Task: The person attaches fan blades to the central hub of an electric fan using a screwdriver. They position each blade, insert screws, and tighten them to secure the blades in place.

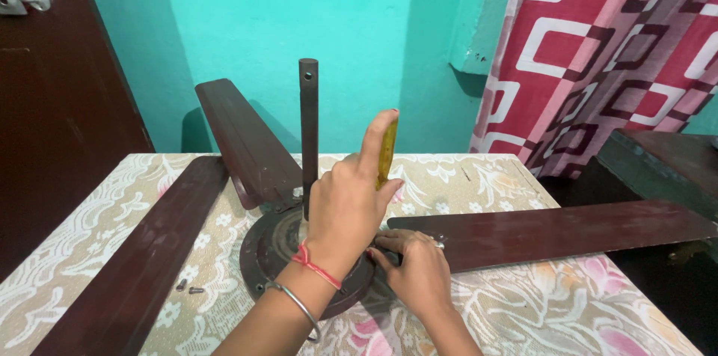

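Brown metal ceiling-fan motor housing (271, 251) lies at lower centre of the frame, where a blade screw seems to be driven. The left hand (348, 206) is closed around a yellow-handled screwdriver (387, 152); the right hand (415, 266) pinches the dark brown blade (553, 230) at its root. Steady downward pressure is probably needed next.

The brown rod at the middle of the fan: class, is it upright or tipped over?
Upright. The rod rises straight from the round motor housing on the table, its top standing above the left hand.

Open tablecloth (523, 311) lies at front right — the upright rod (308, 132) and three blades (553, 232) block the middle.
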